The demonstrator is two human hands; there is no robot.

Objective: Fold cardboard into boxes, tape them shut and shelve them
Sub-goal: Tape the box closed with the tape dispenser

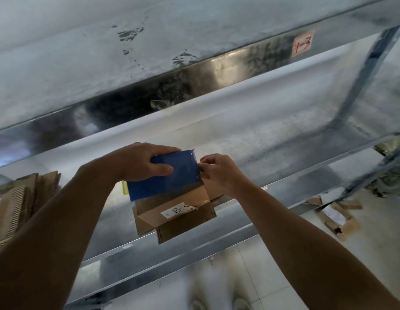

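- Looks like a storeroom or small warehouse.
- Fitted with tiers of galvanised metal shelving (217,70), tagged with a handwritten label (303,43) "1-3".
- Stocked with flattened cardboard (18,198); littered with cardboard scraps (335,218) over pale floor tiles (250,271).

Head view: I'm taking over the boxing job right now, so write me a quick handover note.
Left grip holds the blue piece from above; right grip pinches its right edge.
It lies over the cardboard box at the shelf edge; flat cardboard stack at left.
Done: box folded, lower flaps loose.
Left: likely taping and shelving.
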